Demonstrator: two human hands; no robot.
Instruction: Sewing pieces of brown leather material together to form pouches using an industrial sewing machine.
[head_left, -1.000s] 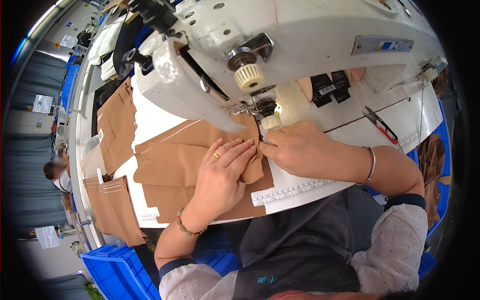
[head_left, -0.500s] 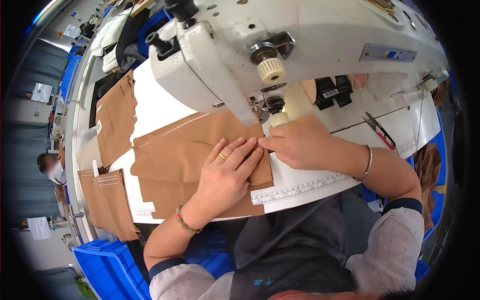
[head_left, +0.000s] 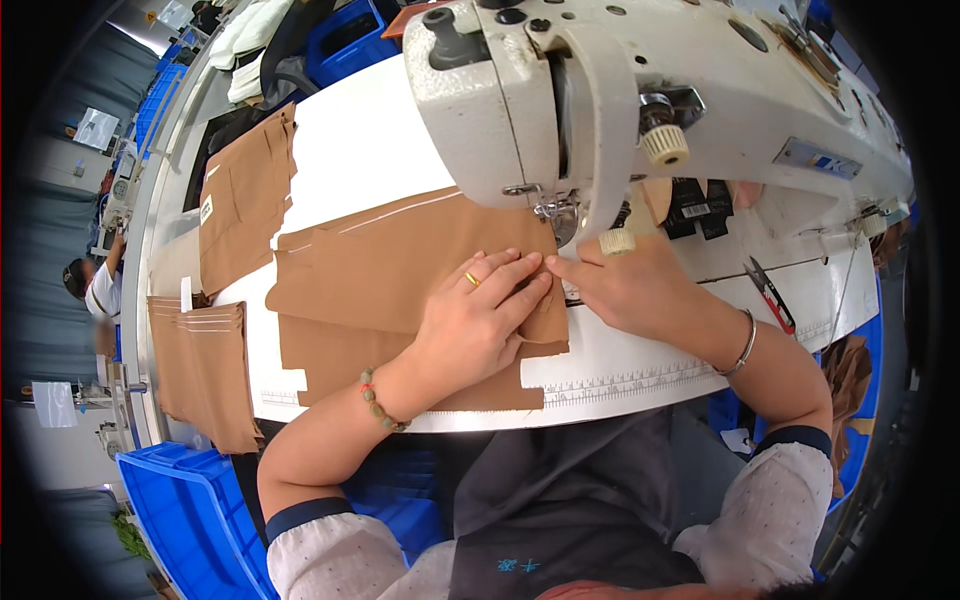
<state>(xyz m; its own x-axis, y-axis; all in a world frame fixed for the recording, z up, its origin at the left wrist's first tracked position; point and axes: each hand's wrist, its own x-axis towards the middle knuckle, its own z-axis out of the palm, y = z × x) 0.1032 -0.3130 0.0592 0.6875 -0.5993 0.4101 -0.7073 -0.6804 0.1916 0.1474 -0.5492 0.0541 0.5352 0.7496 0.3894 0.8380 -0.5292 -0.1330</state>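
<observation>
A brown fabric panel (head_left: 380, 270) with a white line near its far edge lies on the white sewing table, its right edge close to the needle area of a white sewing machine (head_left: 480, 120). My left hand (head_left: 485, 310) rests flat on the panel with fingers stretched out toward its right edge. At that edge my right hand (head_left: 635, 285) is closed, thumb and forefinger pinching the cloth just in front of the presser foot (head_left: 562, 225). The two hands nearly touch at the fingertips. The other right fingers are curled and partly hidden.
More brown pieces (head_left: 245, 190) lie at the left, with a stacked bundle (head_left: 200, 370) nearer me. Thread snips (head_left: 770, 297) and black labels (head_left: 697, 208) are on the right. A ruler strip (head_left: 640, 380) runs along the front edge. Blue bins (head_left: 190, 520) stand below.
The whole view has shifted, so the machine appears farther right. The panel lies smoother, its folds flattened. Both hands are slightly nearer the needle area, still at the panel's right edge.
</observation>
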